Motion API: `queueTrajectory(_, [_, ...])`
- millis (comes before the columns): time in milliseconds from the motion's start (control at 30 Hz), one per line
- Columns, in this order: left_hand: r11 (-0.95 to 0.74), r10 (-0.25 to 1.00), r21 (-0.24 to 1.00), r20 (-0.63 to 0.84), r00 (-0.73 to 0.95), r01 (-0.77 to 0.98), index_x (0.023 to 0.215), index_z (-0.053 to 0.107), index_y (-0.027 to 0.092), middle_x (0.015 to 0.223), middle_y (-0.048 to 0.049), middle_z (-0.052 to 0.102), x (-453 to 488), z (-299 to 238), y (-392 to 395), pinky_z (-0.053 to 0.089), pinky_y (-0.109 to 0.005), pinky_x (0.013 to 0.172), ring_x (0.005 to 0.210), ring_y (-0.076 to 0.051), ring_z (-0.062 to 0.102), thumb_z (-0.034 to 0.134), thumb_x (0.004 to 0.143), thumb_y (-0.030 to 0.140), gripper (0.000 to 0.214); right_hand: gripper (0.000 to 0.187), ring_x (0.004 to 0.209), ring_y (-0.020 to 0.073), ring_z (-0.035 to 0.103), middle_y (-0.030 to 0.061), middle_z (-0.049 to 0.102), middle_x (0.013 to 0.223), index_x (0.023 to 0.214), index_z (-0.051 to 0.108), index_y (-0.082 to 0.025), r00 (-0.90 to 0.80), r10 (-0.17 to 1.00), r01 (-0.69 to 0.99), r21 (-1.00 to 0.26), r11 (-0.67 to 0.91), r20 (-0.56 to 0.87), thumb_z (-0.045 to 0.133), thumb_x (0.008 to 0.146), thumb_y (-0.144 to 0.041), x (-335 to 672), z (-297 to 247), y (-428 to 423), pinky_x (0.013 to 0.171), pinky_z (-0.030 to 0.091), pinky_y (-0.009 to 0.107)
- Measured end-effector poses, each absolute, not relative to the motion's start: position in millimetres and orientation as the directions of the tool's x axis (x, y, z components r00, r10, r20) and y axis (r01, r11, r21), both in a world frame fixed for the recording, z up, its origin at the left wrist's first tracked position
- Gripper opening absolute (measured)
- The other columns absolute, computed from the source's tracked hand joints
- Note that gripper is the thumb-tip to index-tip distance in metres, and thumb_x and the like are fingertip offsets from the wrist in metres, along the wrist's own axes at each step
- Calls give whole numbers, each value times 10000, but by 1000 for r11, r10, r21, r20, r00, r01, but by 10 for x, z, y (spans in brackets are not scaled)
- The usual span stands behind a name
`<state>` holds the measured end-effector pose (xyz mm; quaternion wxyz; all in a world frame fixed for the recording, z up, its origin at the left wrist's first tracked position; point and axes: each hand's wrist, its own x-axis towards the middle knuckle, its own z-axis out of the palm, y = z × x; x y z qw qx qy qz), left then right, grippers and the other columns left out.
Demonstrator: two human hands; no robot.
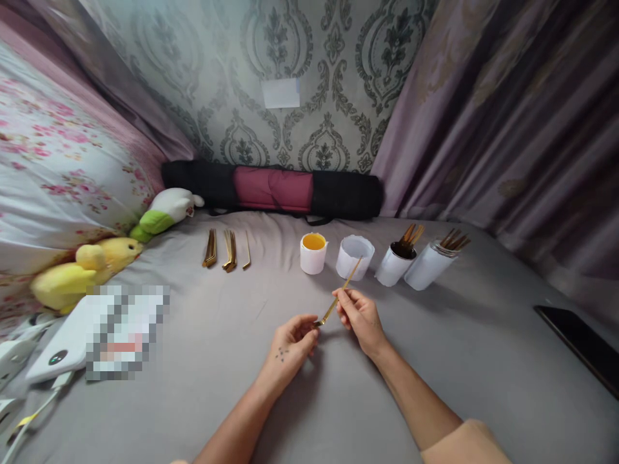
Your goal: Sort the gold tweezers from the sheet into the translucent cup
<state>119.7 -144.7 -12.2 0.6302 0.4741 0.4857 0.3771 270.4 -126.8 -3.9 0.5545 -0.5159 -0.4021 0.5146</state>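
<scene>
A thin gold-coloured stick with a bent end [329, 312] is held slantwise between my two hands. The fingers of my left hand [293, 345] pinch its bent lower end. Higher on the shaft, my right hand [362, 319] grips it between thumb and fingers, its thin tip pointing up to the right. Behind them stand a white-wrapped cup with a yellow inside [313, 260] and a wider white cup [348, 265]. Two tilted white-wrapped jars, one with a dark rim [388, 269] and one of glass [425, 270], hold several brown sticks.
Similar gold sticks lie in a left bundle [209, 249], a middle bundle [229, 251] and singly [247, 250] on the grey sheet [217, 399]. Plush toys [87, 267] and a white device with a cable [58, 348] are left, a black phone [575, 341] right, a long bag [273, 188] behind.
</scene>
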Motion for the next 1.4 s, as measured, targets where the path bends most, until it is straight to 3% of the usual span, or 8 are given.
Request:
queueTrajectory(200, [413, 886, 891, -345, 309, -190, 1000, 554, 85, 810, -90, 603, 1171, -48, -1473, 418, -227, 532, 602, -100, 533, 627, 667, 293, 399, 341, 405, 39, 362, -32, 463, 569, 825, 573, -151, 149, 986, -142, -988, -56, -77, 541, 724, -475, 2714, -32, -1269, 348, 239, 161])
queueTrajectory(467, [572, 804, 713, -391, 448, -405, 977, 565, 83, 816, -109, 612, 1154, -27, -1493, 428, -206, 567, 638, -97, 554, 558, 751, 319, 327, 353, 414, 42, 356, -29, 453, 571, 845, 582, -151, 133, 988, -113, -992, -57, -72, 523, 734, -481, 2727, -33, -1279, 353, 245, 163])
queueTrajectory(900, [682, 724, 600, -471, 504, -418, 960, 559, 86, 798, -91, 612, 1172, 2, -1510, 440, -195, 580, 613, -79, 550, 564, 742, 172, 234, 333, 419, 52, 370, -31, 448, 543, 805, 585, -153, 105, 993, -73, -996, -46, -54, 512, 744, -472, 2741, 2, -1296, 372, 266, 174])
queueTrajectory(1400, [672, 721, 626, -431, 543, -395, 979, 555, 98, 810, -78, 601, 1159, -97, -1545, 425, -200, 588, 634, -79, 539, 582, 731, 195, 268, 302, 407, 54, 381, -38, 466, 508, 768, 603, -155, 144, 989, 36, -999, 21, 26, 506, 742, -440, 2768, -28, -1315, 374, 283, 176])
